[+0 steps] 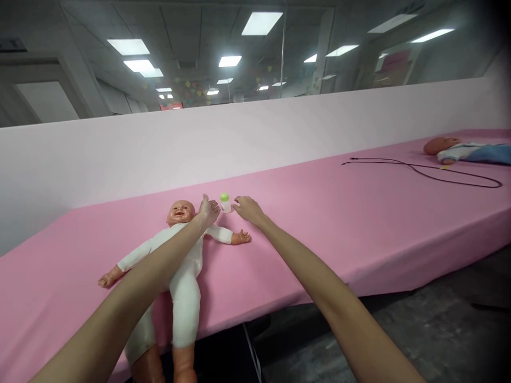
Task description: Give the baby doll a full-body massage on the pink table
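A small baby bottle (225,205) with a lime-green cap stands upright on the pink-covered table, between my two hands. My left hand (209,209) is at the bottle's left, palm turned up toward it and fingers spread, with nothing in it. To the right of the bottle, my right hand (247,207) has its fingers stretched toward it, slightly bent and apart; whether a fingertip touches it I cannot tell. A baby doll (187,266) in white cloth lies on its back at the left, arms out, its legs over the table's front edge. My left forearm crosses above its body.
The pink cover (303,213) spreads across the long table up to a white wall (239,138) with glass above. A thin black cable (419,170) lies looped at the right. Beyond it rests a second doll (471,151) in white and blue.
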Action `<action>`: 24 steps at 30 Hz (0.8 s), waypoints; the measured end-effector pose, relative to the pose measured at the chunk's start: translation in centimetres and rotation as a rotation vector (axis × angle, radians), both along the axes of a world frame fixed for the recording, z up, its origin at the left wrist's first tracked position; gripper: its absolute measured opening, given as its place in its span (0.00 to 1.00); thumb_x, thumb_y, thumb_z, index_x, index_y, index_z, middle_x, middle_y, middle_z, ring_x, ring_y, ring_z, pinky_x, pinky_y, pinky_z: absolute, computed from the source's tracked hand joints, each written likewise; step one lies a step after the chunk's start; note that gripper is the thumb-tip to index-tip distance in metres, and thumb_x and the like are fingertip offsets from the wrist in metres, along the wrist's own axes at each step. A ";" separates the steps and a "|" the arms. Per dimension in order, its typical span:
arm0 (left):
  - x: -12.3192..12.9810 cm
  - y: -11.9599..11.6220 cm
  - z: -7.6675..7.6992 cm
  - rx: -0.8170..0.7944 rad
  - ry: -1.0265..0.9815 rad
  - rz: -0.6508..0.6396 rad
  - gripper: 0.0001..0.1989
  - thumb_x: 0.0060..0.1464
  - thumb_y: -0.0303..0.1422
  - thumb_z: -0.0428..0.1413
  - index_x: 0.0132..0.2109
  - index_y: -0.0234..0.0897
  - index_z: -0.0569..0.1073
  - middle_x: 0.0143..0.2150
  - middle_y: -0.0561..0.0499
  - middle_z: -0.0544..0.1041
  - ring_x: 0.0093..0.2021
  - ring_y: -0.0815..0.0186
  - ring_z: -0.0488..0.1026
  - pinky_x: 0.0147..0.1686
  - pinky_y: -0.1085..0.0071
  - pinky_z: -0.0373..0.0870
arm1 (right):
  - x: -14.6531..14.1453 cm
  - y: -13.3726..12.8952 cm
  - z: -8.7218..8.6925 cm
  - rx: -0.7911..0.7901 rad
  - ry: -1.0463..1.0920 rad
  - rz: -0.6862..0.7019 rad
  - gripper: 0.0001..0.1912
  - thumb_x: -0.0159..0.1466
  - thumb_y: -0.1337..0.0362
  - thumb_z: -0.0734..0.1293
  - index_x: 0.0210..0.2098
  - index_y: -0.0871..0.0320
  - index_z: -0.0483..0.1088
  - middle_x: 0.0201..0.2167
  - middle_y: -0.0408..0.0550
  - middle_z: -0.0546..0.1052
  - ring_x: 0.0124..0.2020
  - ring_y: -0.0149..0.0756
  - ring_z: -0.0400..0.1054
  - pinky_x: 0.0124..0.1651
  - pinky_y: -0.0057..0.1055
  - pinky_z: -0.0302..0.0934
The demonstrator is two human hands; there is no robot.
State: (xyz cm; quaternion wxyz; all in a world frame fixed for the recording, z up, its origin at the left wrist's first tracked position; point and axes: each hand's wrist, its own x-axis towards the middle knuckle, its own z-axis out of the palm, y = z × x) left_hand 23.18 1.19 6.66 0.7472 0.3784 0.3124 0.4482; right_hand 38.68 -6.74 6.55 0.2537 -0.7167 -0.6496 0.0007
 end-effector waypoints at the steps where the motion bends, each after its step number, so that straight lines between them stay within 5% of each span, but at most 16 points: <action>1: 0.3 0.6 -0.2 -0.002 0.009 0.011 0.36 0.67 0.60 0.40 0.60 0.34 0.70 0.52 0.34 0.76 0.56 0.55 0.75 0.53 0.62 0.75 | 0.2 1.0 0.2 0.003 -0.008 0.008 0.14 0.73 0.64 0.60 0.51 0.63 0.74 0.49 0.59 0.79 0.48 0.43 0.72 0.44 0.32 0.59; 8: 3.3 3.6 -0.7 -0.044 0.075 0.057 0.36 0.70 0.56 0.35 0.60 0.31 0.71 0.54 0.33 0.77 0.57 0.55 0.75 0.53 0.64 0.73 | -1.4 6.6 -0.7 0.037 -0.053 0.111 0.18 0.74 0.66 0.61 0.61 0.65 0.65 0.61 0.62 0.72 0.58 0.44 0.69 0.54 0.34 0.61; 12: 3.4 3.9 -0.9 -0.065 0.102 0.044 0.32 0.71 0.54 0.41 0.59 0.31 0.71 0.58 0.32 0.75 0.62 0.54 0.72 0.56 0.65 0.71 | -1.2 6.9 -1.4 0.017 -0.043 0.132 0.15 0.74 0.69 0.59 0.58 0.64 0.68 0.59 0.62 0.74 0.52 0.44 0.73 0.51 0.35 0.63; 16: 1.4 3.0 1.1 -0.061 0.089 0.055 0.28 0.72 0.50 0.42 0.58 0.31 0.70 0.65 0.31 0.70 0.70 0.55 0.63 0.62 0.66 0.65 | -1.3 5.6 -0.8 0.042 -0.033 0.148 0.19 0.76 0.64 0.55 0.62 0.64 0.67 0.65 0.64 0.70 0.64 0.47 0.66 0.62 0.41 0.59; 20: -1.2 -0.9 4.2 0.009 0.009 0.025 0.29 0.72 0.50 0.41 0.59 0.28 0.71 0.67 0.31 0.69 0.69 0.54 0.64 0.65 0.64 0.63 | -6.6 2.7 -0.4 0.217 0.322 0.227 0.32 0.78 0.51 0.48 0.74 0.63 0.52 0.74 0.61 0.56 0.75 0.44 0.49 0.72 0.45 0.49; 24: -3.3 -8.9 4.6 0.244 -0.129 0.123 0.32 0.69 0.53 0.45 0.69 0.37 0.65 0.69 0.36 0.67 0.74 0.51 0.57 0.67 0.60 0.61 | -14.7 -2.8 0.1 0.427 0.581 0.404 0.46 0.71 0.37 0.55 0.77 0.58 0.38 0.78 0.57 0.46 0.78 0.46 0.36 0.76 0.49 0.40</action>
